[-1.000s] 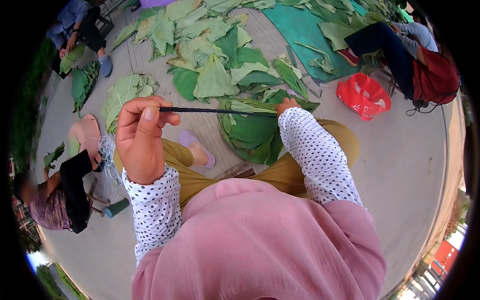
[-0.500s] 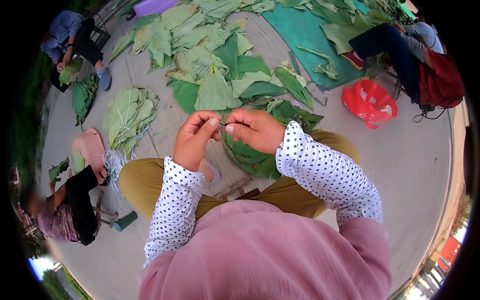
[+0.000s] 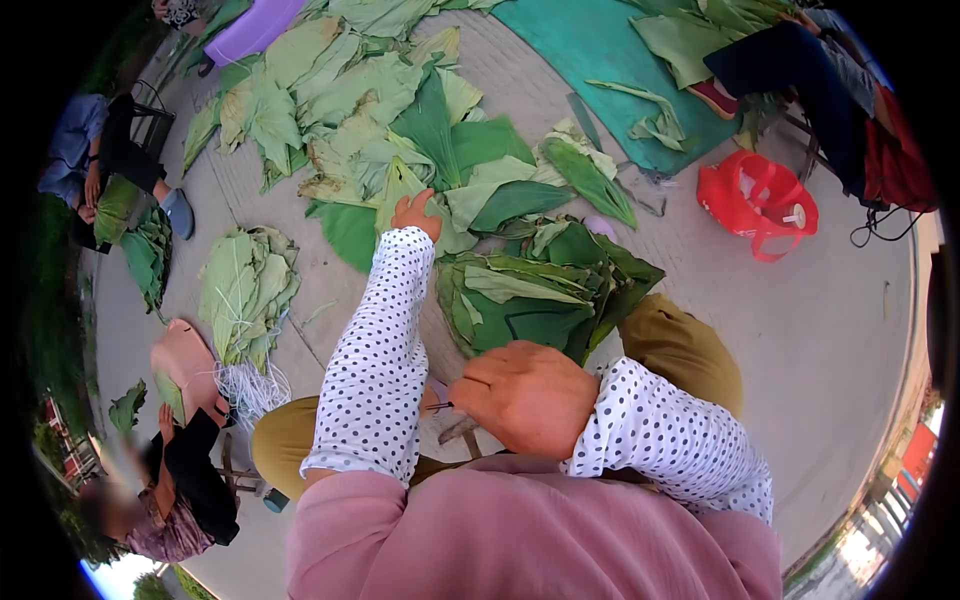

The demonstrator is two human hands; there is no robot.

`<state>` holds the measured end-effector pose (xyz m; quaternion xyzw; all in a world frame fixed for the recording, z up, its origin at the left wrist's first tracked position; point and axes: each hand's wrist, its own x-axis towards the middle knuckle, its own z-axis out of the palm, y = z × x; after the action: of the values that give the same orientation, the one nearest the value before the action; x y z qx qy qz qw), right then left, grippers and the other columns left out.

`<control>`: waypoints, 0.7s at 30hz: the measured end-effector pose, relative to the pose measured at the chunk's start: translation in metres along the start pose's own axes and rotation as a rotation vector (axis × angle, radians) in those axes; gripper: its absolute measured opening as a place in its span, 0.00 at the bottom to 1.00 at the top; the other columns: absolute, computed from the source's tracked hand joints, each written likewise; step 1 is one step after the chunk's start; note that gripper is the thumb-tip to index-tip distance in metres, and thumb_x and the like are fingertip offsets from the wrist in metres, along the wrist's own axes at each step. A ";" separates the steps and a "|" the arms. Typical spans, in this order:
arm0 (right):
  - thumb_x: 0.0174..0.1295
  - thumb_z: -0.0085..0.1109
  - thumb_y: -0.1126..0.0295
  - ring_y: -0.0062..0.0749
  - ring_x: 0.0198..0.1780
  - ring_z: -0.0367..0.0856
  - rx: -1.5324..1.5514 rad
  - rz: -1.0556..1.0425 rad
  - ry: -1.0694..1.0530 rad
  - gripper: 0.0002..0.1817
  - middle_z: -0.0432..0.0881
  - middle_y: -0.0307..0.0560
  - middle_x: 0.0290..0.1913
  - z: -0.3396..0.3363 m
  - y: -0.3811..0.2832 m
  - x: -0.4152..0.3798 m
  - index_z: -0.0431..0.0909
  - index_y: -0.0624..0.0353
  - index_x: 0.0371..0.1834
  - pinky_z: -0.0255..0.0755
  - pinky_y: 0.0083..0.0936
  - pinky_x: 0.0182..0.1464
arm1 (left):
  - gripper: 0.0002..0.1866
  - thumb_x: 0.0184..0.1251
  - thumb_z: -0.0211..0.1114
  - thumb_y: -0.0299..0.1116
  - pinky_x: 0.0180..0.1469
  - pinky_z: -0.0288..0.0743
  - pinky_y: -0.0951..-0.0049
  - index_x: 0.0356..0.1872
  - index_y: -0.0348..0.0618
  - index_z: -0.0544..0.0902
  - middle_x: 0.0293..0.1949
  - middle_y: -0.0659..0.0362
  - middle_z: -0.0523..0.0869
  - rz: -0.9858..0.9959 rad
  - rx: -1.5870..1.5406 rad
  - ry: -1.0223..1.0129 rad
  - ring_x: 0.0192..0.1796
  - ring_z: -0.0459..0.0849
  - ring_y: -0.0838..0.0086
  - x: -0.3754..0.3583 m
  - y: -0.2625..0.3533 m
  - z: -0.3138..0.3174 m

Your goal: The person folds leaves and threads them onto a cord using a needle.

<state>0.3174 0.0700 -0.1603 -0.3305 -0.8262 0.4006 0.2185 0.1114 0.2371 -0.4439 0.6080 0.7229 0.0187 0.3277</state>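
My left hand (image 3: 415, 216) reaches forward over the leaf pile. Its fingers are apart and lie at a pale green leaf (image 3: 400, 178); whether they press on it is hard to see. Close to my lap, my right hand (image 3: 525, 395) is closed, its back towards me. A thin, dark, needle-like thing (image 3: 438, 406) sticks out from its finger side. Just beyond the right hand sits a stack of folded dark green leaves (image 3: 520, 290), between my knees.
Many large leaves (image 3: 340, 90) spread over the concrete, some on a green mat (image 3: 560, 50). A tied leaf bundle (image 3: 248, 290) lies left, above white strings (image 3: 252, 388). A red bag (image 3: 757, 205) stands right. Seated people are at both sides, near a pink hat (image 3: 187, 368).
My hands, together before, have separated. The left moved forward to the leaves; the right drew back towards my lap, uncovering the folded stack. The view has shifted slightly.
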 end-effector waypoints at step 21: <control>0.60 0.56 0.68 0.47 0.36 0.79 -0.096 -0.062 -0.010 0.07 0.77 0.49 0.31 0.007 0.005 -0.005 0.75 0.59 0.36 0.72 0.39 0.40 | 0.20 0.53 0.73 0.30 0.41 0.73 0.75 0.44 0.39 0.74 0.37 0.58 0.80 -0.052 -0.899 0.611 0.36 0.78 0.76 -0.044 -0.061 -0.082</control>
<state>0.3178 0.0651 -0.1692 -0.3126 -0.8554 0.3553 0.2105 0.0198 0.2128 -0.3854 0.3568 0.7209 0.4937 0.3306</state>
